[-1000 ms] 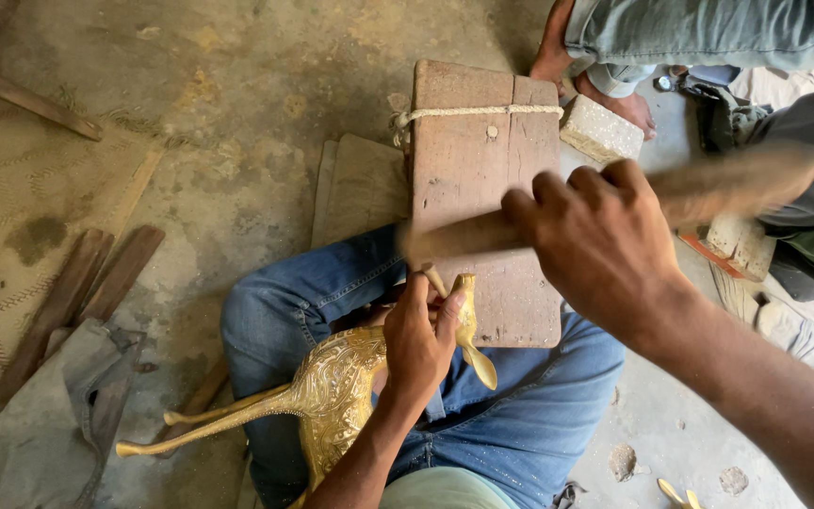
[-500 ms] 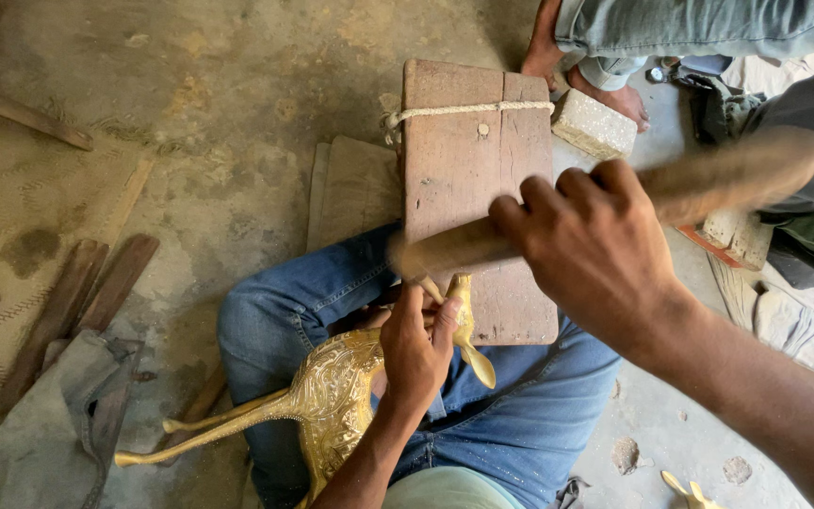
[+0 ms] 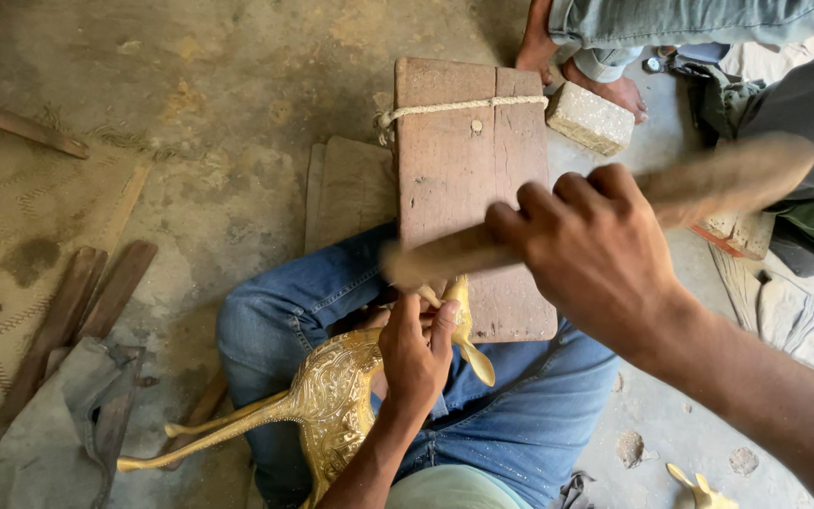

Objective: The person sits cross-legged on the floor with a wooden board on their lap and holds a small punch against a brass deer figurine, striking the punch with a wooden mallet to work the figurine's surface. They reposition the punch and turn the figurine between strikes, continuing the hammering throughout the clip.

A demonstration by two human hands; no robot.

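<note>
Right hand (image 3: 595,254) grip wrapped round wooden stick (image 3: 445,254), left hand (image 3: 415,353) clasping brass figure (image 3: 332,405) at plank (image 3: 468,179) edge

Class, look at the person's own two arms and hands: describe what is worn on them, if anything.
Both forearms are bare, with no sleeves in view. The left hand and right hand wear no gloves, and no rings, watch or bracelets show. The fingernails look short.

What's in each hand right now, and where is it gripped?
Right hand grips a wooden stick around its middle. Left hand clasps the brass animal figure near its head end.
</note>
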